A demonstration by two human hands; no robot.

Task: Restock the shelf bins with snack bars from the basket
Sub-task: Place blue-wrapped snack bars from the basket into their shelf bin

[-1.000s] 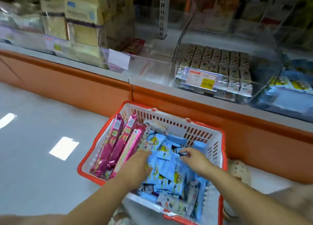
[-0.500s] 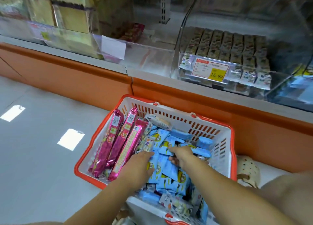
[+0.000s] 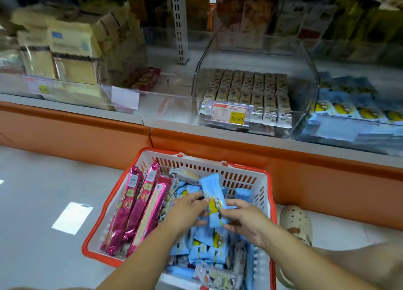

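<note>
Both hands hold 1 blue snack bar [image 3: 212, 191] just above the basket [image 3: 246, 176], which stands on the floor at 6 o'clock. The left hand [image 3: 187, 211] pinches its 9 o'clock edge. The right hand [image 3: 246, 222] grips its lower end. 3 pink packs [image 3: 140, 209] lean along the basket's 9 o'clock side. A shelf bin [image 3: 331, 126] of matching blue bars sits at 2 o'clock.

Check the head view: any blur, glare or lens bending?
Head view: motion blur smears the boxes top left; the price tag reads sharp; a light patch glares on the floor; the wide lens bows the shelf edge; the held blue bar is clear.
</note>
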